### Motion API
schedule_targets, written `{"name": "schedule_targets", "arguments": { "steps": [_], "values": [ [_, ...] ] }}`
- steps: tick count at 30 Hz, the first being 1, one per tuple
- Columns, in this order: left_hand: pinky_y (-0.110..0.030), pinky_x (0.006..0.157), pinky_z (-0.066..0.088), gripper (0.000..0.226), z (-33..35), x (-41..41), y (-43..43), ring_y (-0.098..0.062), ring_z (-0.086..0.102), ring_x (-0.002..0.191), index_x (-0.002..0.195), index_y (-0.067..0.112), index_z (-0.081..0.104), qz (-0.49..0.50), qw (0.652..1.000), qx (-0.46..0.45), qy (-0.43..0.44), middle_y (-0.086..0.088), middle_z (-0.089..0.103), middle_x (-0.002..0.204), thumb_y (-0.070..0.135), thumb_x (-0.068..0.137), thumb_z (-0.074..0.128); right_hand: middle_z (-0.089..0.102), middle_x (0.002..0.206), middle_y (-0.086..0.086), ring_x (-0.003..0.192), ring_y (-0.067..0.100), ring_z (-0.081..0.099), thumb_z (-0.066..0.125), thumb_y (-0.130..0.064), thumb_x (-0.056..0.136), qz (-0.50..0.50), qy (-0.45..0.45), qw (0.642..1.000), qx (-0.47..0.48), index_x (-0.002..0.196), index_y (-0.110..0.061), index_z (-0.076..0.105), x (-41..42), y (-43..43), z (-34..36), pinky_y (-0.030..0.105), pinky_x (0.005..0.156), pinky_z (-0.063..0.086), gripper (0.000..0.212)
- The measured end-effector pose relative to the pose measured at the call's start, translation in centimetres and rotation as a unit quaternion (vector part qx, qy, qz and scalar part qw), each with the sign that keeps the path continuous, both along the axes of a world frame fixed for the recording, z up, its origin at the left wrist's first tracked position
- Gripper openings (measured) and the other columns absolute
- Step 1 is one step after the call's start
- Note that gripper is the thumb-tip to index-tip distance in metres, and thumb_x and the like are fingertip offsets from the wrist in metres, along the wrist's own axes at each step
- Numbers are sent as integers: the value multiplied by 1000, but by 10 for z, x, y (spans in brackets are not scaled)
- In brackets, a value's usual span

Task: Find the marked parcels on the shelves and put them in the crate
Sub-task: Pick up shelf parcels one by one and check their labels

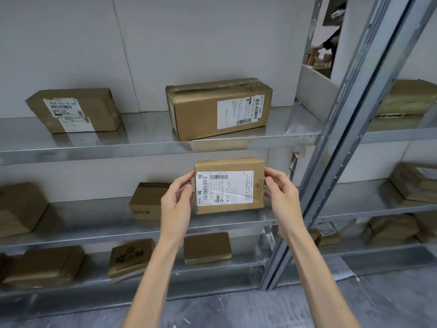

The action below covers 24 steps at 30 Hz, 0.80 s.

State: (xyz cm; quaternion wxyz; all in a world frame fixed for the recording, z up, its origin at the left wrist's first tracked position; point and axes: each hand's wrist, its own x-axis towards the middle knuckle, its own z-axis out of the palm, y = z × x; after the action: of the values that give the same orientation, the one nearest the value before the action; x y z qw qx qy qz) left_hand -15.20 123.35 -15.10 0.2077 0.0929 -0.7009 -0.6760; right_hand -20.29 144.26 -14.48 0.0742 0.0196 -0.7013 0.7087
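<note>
Cardboard parcel (229,185), its side edges gripped by curled fingers of my left hand (176,200) and right hand (281,192), seems under label-check; if marked, it goes to the crate.

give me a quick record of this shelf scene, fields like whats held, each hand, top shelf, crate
held parcel: small cardboard box, white shipping label facing the camera, in front of the middle shelf
left hand: grips the parcel's left edge
right hand: grips its right edge
top shelf: long box and flat box, both labelled, set apart
crate: not in view
</note>
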Motion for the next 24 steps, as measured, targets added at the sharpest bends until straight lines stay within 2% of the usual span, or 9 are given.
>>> {"name": "schedule_targets", "arguments": {
  "steps": [4, 7, 9, 12, 15, 18, 21, 24],
  "values": [
    [-21, 85, 56, 28, -27, -29, 1, -2, 65, 106, 124, 16, 62, 7, 998, 20, -58, 11, 69, 110, 9, 105, 42, 68, 120, -8, 113, 7, 63, 43, -14, 106, 7, -41, 999, 13, 129, -20, 60, -31, -3, -23, 31, 96, 54, 30],
    [-33, 91, 57, 26, -46, -52, 0, -3, 65, 102, 123, 13, 61, 6, 994, 32, -100, 8, 69, 107, 11, 105, 42, 65, 122, -8, 117, 9, 61, 41, -18, 107, 18, -78, 996, 38, 138, -23, 55, -54, -7, -42, 28, 96, 52, 35],
    [-36, 93, 57, 24, -57, -68, -1, -4, 66, 101, 122, 12, 61, 6, 992, 37, -120, 6, 70, 106, 14, 106, 43, 64, 124, -9, 120, 10, 59, 42, -23, 106, 18, -98, 993, 63, 139, -25, 55, -71, -11, -57, 34, 104, 49, 35],
    [-42, 97, 55, 15, -74, -89, -2, -10, 67, 103, 114, 16, 59, 1, 989, 35, -146, -1, 70, 110, 18, 103, 50, 62, 135, -3, 126, 15, 56, 44, -29, 105, 8, -126, 989, 81, 140, -24, 54, -91, -19, -77, 43, 111, 44, 37],
    [-48, 102, 51, 8, -97, -111, -5, -20, 65, 111, 107, 25, 58, -3, 985, 28, -171, -5, 68, 115, 24, 99, 58, 60, 137, 0, 128, 17, 54, 45, -31, 105, 1, -142, 986, 86, 142, -22, 51, -104, -26, -88, 44, 113, 42, 39],
    [-47, 105, 49, 12, -113, -126, -6, -22, 64, 113, 109, 24, 58, 5, 980, 39, -195, -6, 67, 117, 24, 97, 60, 60, 138, 0, 129, 19, 54, 47, -33, 104, -1, -168, 982, 82, 141, -23, 51, -116, -32, -100, 44, 113, 41, 39],
    [-43, 108, 46, 26, -122, -134, -3, -23, 60, 119, 124, 12, 58, 11, 973, 59, -225, -8, 65, 126, 20, 99, 57, 61, 137, 1, 128, 22, 55, 49, -34, 103, -10, -203, 977, 69, 138, -24, 53, -128, -37, -116, 46, 112, 42, 37],
    [-34, 106, 43, 36, -136, -139, -1, -21, 57, 122, 136, 9, 54, 7, 966, 62, -250, -6, 62, 132, 17, 101, 54, 56, 138, -3, 131, 18, 50, 48, -30, 104, -14, -211, 975, 70, 142, -20, 50, -136, -42, -128, 34, 111, 38, 39]
  ]
}}
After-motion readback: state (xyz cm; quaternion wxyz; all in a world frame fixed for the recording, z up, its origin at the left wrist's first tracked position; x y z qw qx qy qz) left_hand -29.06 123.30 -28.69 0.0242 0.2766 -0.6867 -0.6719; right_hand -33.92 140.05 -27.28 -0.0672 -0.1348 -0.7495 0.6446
